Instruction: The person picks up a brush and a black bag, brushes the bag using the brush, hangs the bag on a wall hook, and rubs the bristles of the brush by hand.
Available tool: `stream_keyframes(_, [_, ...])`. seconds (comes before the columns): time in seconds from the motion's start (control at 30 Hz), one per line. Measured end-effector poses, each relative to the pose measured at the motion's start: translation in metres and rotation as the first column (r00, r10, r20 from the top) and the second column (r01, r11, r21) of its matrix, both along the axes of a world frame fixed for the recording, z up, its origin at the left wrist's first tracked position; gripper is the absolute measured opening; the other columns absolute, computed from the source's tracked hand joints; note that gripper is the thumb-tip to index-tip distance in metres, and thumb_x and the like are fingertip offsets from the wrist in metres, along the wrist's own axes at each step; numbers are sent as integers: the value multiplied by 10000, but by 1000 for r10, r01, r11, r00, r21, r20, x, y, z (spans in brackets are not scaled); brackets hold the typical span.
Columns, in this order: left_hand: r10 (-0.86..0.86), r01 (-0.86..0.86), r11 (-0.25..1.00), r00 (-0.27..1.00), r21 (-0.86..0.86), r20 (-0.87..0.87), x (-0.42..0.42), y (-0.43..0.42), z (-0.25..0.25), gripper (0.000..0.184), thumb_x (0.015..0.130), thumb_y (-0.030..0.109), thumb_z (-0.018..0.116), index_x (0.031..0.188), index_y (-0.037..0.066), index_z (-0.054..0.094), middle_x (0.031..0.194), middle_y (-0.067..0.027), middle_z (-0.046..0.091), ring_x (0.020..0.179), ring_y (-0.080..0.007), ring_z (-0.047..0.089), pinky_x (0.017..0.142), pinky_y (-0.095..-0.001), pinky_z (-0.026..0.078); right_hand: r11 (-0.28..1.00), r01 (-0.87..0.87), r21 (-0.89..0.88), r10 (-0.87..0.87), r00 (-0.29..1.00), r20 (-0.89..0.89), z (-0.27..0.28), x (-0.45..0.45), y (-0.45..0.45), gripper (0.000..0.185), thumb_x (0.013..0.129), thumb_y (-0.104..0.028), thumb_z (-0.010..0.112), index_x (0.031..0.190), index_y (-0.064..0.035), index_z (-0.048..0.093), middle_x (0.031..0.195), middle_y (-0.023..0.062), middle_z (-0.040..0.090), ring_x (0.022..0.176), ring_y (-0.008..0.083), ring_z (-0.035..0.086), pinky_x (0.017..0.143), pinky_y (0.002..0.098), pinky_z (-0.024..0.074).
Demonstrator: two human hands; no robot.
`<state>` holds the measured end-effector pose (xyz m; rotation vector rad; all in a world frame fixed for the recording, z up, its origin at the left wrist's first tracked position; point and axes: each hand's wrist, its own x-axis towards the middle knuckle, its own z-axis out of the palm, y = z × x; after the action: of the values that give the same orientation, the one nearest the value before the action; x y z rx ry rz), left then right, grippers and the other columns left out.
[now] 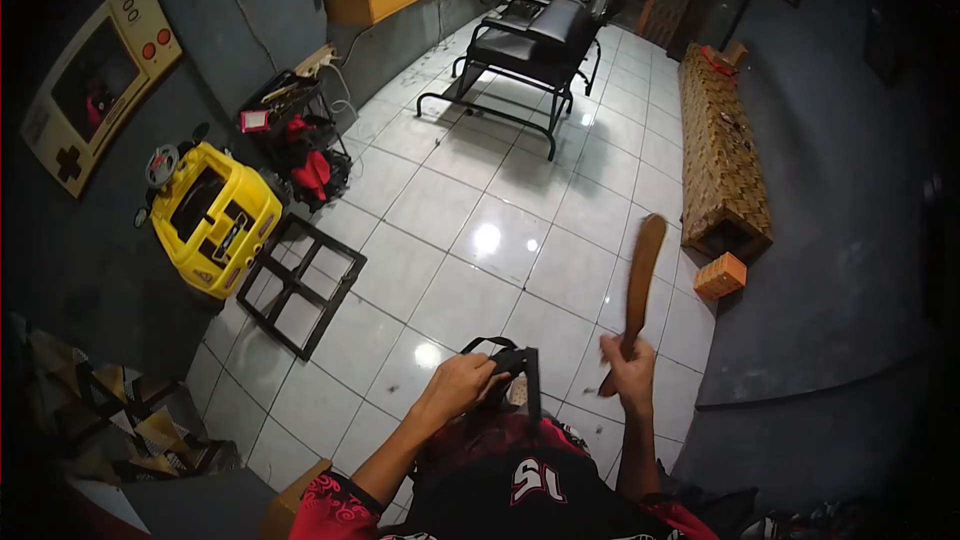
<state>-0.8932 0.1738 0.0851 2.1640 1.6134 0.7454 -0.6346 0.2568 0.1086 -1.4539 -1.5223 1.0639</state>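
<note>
My right hand (629,370) is wrapped around the lower part of a long, curved, brown wooden blade-shaped piece (644,275). It stands nearly upright, its broad rounded end up and a short end sticking out below my fist. In front of my lap, my left hand (462,387) is closed on a black strap (532,385), which hangs down from a dark bundle by my fingers. A thin black loop (488,344) rises behind that hand. What the strap belongs to is partly hidden by my hand and clothing.
Black window-like frame (302,286) and yellow toy car (215,220) are on the left. Ahead stands a black reclining chair (530,40). A woven-pattern long box (722,140) and an orange block (720,276) lie along the right wall. White tiles (460,210) cover the floor.
</note>
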Motion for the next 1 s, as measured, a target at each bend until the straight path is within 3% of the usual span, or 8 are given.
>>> stream_keyframes(0.13, [-225, 223, 973, 974, -61, -17, 10, 5, 15, 281, 810, 267, 602, 668, 30, 553, 672, -138, 558, 573, -309, 547, 504, -388, 430, 825, -501, -260, 328, 800, -501, -2, -36, -29, 205, 840, -88, 566, 1014, 18, 586, 760, 56, 615, 630, 106, 569, 587, 244, 477])
stream_keyframes(0.3, [-329, 413, 847, 902, -335, 280, 1, -7, 22, 380, 794, 327, 618, 952, -18, 593, 858, -207, 598, 799, -360, 571, 718, -396, 453, 444, -689, -573, 754, 633, -178, 3, -53, -30, 426, 802, -260, 632, 1145, -30, 527, 807, 37, 541, 600, 139, 553, 534, 270, 459])
stream_keyframes(0.47, [-307, 264, 749, 951, -607, 35, -19, -31, 17, 425, 775, 359, 620, 1050, 37, 579, 1004, -199, 589, 949, -363, 537, 811, -412, 426, 312, -838, -448, 949, 297, 105, -11, -42, -27, 575, 717, -447, 685, 1054, 1, 557, 790, 124, 567, 775, 238, 559, 676, 339, 440])
stream_keyframes(0.57, [-292, 119, 872, 906, -475, -307, -53, -50, -27, 401, 709, 291, 675, 1076, 155, 588, 1005, -162, 600, 930, -341, 557, 777, -408, 443, 381, -825, -417, 914, 403, 38, -13, -38, -30, 549, 687, -420, 713, 1029, -15, 568, 800, 150, 578, 800, 264, 563, 692, 348, 440])
stream_keyframes(0.67, [-220, 157, 760, 975, -631, -21, -62, -46, -91, 330, 701, 171, 635, 1022, 124, 581, 946, -163, 611, 834, -336, 584, 685, -402, 465, 525, -813, -253, 850, 514, 113, -66, -29, -19, 421, 684, -280, 716, 978, -15, 571, 822, 169, 571, 797, 297, 562, 696, 362, 442])
stream_keyframes(0.77, [-84, 54, 961, 991, -272, -100, -57, -13, -60, 256, 659, 51, 586, 908, 67, 530, 786, -168, 586, 764, -361, 569, 643, -426, 455, 746, -663, 70, 544, 666, 510, -61, -34, 13, 340, 654, -87, 647, 980, -45, 561, 860, 156, 554, 847, 359, 539, 728, 400, 458])
stream_keyframes(0.97, [164, -182, 972, 978, 147, 131, -41, 19, 144, 662, 604, -50, 640, 1225, 97, 465, 773, -103, 523, 675, -261, 506, 649, -348, 405, 821, -126, 556, 173, 984, -33, 80, -50, 39, 361, 586, 104, 542, 928, -2, 593, 977, 133, 483, 734, 277, 554, 660, 303, 452])
stream_keyframes(1.0, [192, -215, 952, 974, 217, 120, -36, 13, 157, 628, 592, -51, 645, 1187, 102, 512, 782, -78, 531, 706, -246, 508, 674, -340, 405, 742, -237, 627, 88, 962, 260, 78, -36, 37, 372, 581, 134, 544, 903, -40, 613, 981, 112, 450, 735, 243, 537, 672, 294, 447])
